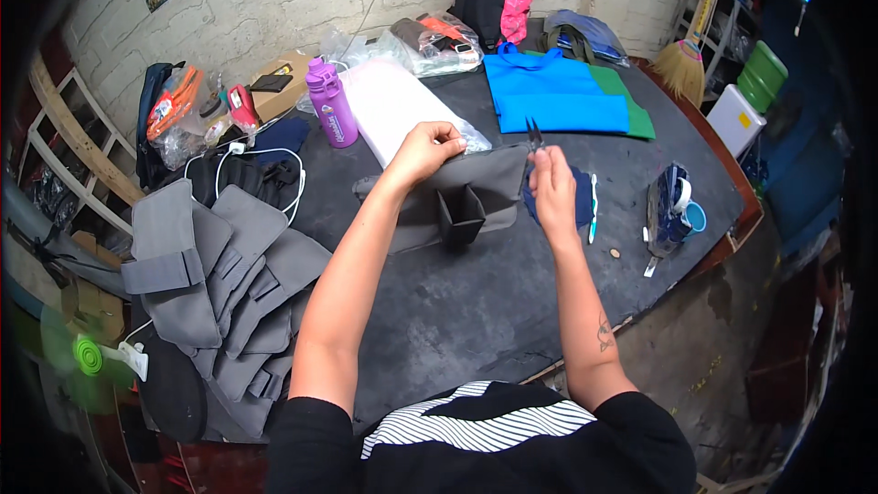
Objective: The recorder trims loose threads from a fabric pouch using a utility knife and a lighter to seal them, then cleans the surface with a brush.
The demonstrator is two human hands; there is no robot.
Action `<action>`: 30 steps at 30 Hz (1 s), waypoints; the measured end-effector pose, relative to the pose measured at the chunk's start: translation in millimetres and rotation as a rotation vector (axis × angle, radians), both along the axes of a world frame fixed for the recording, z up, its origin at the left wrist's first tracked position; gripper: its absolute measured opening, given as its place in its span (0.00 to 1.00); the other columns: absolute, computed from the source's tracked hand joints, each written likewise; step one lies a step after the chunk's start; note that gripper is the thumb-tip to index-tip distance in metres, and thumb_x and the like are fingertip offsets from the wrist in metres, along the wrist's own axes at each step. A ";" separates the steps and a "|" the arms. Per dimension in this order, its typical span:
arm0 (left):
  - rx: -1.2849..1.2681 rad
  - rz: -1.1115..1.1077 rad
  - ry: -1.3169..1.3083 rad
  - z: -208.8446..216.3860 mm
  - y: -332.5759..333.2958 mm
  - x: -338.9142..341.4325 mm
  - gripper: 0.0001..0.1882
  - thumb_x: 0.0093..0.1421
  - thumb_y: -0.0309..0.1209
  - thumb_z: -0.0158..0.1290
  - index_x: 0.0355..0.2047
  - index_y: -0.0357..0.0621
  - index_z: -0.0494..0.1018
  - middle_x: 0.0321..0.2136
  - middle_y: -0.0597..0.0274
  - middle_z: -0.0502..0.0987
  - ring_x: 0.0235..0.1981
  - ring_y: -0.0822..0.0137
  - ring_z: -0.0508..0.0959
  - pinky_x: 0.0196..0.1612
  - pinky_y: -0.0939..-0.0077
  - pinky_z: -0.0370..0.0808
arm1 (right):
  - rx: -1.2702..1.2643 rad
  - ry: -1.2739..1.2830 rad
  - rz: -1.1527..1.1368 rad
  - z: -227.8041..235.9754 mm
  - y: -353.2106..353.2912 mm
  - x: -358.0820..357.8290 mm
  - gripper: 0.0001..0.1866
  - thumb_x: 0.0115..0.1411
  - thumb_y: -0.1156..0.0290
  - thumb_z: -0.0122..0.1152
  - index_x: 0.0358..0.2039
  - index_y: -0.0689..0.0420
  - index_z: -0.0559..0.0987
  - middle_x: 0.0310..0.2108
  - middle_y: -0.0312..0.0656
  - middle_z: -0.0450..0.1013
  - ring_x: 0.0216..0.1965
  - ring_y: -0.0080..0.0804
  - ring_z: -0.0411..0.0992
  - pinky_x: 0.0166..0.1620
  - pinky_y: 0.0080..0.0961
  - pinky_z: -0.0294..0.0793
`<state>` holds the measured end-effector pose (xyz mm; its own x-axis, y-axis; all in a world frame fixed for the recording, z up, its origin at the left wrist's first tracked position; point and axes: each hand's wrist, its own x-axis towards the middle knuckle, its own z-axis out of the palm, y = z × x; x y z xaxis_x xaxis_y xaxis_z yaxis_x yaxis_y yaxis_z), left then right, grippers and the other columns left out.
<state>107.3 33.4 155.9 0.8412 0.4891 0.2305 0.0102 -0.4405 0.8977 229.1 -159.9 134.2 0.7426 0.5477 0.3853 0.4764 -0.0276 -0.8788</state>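
Note:
A dark grey fabric piece (494, 174) with a boxy pocket (460, 210) standing out from it is raised above the middle of the table. Thumb and fingers of my left hand (422, 157) pinch its upper edge. My right hand (554, 190) is closed around small thread snips (535, 134), whose dark blades point up and stand slightly apart beside the fabric's right corner. Below and beside my right hand lies a folded navy cloth (582, 198). To the left, a pile of similar grey fabric pieces (247, 265) rests on the table, several with sewn straps or pockets.
The dark table (412, 311) also bears a purple bottle (331, 102), white sheets (375, 101), a blue bag (553, 96), a toothbrush (594, 208) and a dark pouch (666, 210) by a light-blue cup (696, 217). A green fan (89, 356) sits at the left edge.

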 end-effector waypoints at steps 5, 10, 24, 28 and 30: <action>-0.130 -0.042 -0.065 2.6 -3.6 5.1 0.07 0.58 0.29 0.55 0.26 0.39 0.74 0.21 0.71 0.73 0.24 0.79 0.68 0.29 0.82 0.66 | -0.026 -0.202 0.015 -6.0 -6.8 -30.4 0.18 0.63 0.65 0.54 0.53 0.55 0.74 0.26 0.41 0.65 0.29 0.25 0.64 0.34 0.22 0.63; -0.150 -0.107 -0.112 7.7 -8.5 1.1 0.07 0.59 0.30 0.54 0.27 0.40 0.73 0.21 0.73 0.71 0.24 0.80 0.67 0.29 0.84 0.65 | -0.043 -0.248 -0.040 -6.9 8.7 -42.0 0.16 0.54 0.68 0.64 0.44 0.53 0.80 0.28 0.42 0.65 0.28 0.35 0.67 0.34 0.30 0.67; -0.123 -0.149 0.120 19.4 3.6 -15.3 0.06 0.59 0.28 0.51 0.31 0.39 0.75 0.28 0.69 0.75 0.32 0.78 0.71 0.39 0.84 0.67 | 0.158 -0.197 -0.124 -26.8 37.3 -43.7 0.13 0.47 0.73 0.68 0.36 0.53 0.82 0.26 0.40 0.67 0.28 0.35 0.69 0.32 0.30 0.68; 0.024 -0.016 0.044 15.4 19.2 -32.5 0.08 0.59 0.27 0.50 0.35 0.38 0.77 0.29 0.67 0.76 0.34 0.77 0.73 0.40 0.83 0.68 | 0.175 -0.116 -0.034 -31.1 39.1 -45.7 0.14 0.47 0.75 0.67 0.38 0.54 0.82 0.26 0.38 0.67 0.27 0.29 0.68 0.30 0.24 0.66; -0.132 -0.043 0.141 22.5 16.5 -40.0 0.10 0.58 0.28 0.52 0.39 0.37 0.77 0.30 0.65 0.77 0.34 0.77 0.74 0.40 0.83 0.69 | 0.140 -0.105 -0.006 -28.5 39.3 -49.8 0.16 0.47 0.77 0.67 0.39 0.55 0.82 0.26 0.37 0.67 0.27 0.23 0.66 0.29 0.21 0.64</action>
<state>67.3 49.9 178.3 0.8812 0.4706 0.0447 0.1241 -0.3214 0.9388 179.4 -120.6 105.7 0.6974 0.4790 0.5332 0.5659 0.0885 -0.8197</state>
